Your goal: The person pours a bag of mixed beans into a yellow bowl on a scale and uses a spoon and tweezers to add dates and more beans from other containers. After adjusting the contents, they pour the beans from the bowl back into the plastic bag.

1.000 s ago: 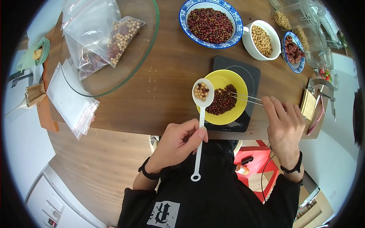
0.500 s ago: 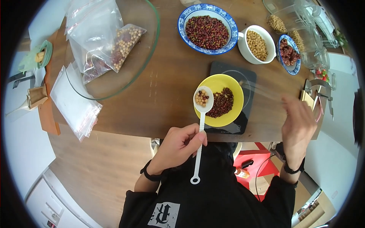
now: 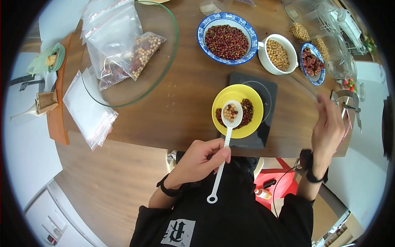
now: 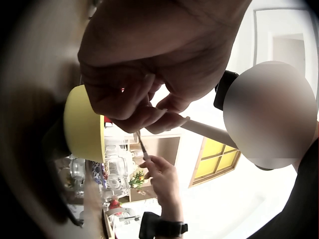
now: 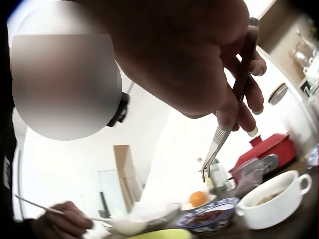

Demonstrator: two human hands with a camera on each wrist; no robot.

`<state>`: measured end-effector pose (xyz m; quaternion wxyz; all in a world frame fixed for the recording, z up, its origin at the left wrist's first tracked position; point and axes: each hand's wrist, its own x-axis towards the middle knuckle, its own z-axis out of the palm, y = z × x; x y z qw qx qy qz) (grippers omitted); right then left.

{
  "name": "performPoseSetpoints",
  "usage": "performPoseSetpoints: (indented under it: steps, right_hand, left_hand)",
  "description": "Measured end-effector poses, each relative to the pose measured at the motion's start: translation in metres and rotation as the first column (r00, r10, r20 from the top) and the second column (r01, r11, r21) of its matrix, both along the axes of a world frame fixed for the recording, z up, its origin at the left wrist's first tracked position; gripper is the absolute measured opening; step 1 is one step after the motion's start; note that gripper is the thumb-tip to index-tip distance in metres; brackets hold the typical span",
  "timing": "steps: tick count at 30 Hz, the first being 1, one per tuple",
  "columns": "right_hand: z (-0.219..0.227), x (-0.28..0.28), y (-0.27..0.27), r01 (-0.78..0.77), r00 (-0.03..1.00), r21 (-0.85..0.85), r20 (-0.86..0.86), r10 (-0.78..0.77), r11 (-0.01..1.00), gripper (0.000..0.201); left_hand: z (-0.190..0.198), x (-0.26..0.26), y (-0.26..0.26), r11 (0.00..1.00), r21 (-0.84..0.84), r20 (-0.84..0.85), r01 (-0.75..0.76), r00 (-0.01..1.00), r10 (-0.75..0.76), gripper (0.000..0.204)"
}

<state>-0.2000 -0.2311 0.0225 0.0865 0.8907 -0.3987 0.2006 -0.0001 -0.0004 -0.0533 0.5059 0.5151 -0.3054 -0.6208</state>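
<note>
My left hand (image 3: pixel 203 158) grips the handle of a white long-handled spoon (image 3: pixel 219 175). Pale soybeans and a few dark red beans (image 3: pixel 230 112) lie in its scoop, which overlaps the middle of the yellow bowl (image 3: pixel 257 101). Dark red beans (image 3: pixel 247 112) cover part of that bowl's inside. To the right of the bowl, my right hand (image 3: pixel 328 129) holds metal tweezers (image 5: pixel 217 142), blurred in the head view. Their bent tips are slightly apart with nothing between them in the right wrist view.
The yellow bowl stands on a black induction plate (image 3: pixel 269 88). Behind are a blue-and-white bowl of red beans (image 3: pixel 201 31), a white cup of soybeans (image 3: pixel 263 61) and a small dish of dark red pieces (image 3: pixel 313 66). A glass dish (image 3: pixel 175 53) with zip bags (image 3: pixel 117 41) lies left.
My right hand has lifted the tweezers out of the yellow bowl and moved right. My left hand has shifted the spoon right, from the bowl's left rim to over its middle.
</note>
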Motion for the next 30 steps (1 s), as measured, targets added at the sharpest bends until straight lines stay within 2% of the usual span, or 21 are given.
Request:
performPoseSetpoints:
  steps: [2,3,5,11,18,24,27,30]
  right_hand:
    - [0.012,-0.002,0.028,-0.275,0.96,0.183,0.001,0.28,0.944,0.031]
    - [0.016,-0.001,0.039,-0.272,0.961,0.186,0.003,0.276,0.944,0.031]
    - [0.02,0.001,0.053,-0.311,0.928,0.27,-0.118,0.352,0.911,0.04]
    - [0.017,-0.002,0.056,-0.319,0.92,0.223,-0.162,0.357,0.921,0.047]
    - [0.015,0.006,0.055,-0.338,0.897,0.249,-0.208,0.391,0.908,0.048]
    - [0.016,0.007,0.052,-0.335,0.893,0.259,-0.219,0.393,0.906,0.046]
    - [0.018,0.003,0.049,-0.334,0.915,0.211,-0.162,0.37,0.919,0.044]
    - [0.016,0.001,0.047,-0.263,0.945,0.191,-0.149,0.293,0.946,0.042]
  left_hand:
    - [-0.001,-0.003,0.0,1.0,0.006,-0.002,0.007,1.0,-0.007,0.028]
    - [-0.001,-0.003,0.0,1.0,0.001,-0.004,0.014,1.0,-0.014,0.028]
    - [-0.001,-0.003,-0.001,0.999,0.002,0.013,0.034,0.999,-0.034,0.027]
    - [0.001,-0.002,-0.001,0.996,-0.005,0.074,0.084,0.994,-0.083,0.027]
    - [0.005,-0.002,-0.003,0.991,0.002,0.164,0.133,0.978,-0.132,0.026]
    - [-0.001,-0.002,-0.002,0.994,-0.002,0.179,0.113,0.978,-0.111,0.026]
    - [-0.004,0.0,-0.001,0.994,0.027,0.183,0.102,0.977,-0.106,0.027]
    - [-0.006,0.0,0.002,0.996,0.034,0.175,0.084,0.981,-0.089,0.027]
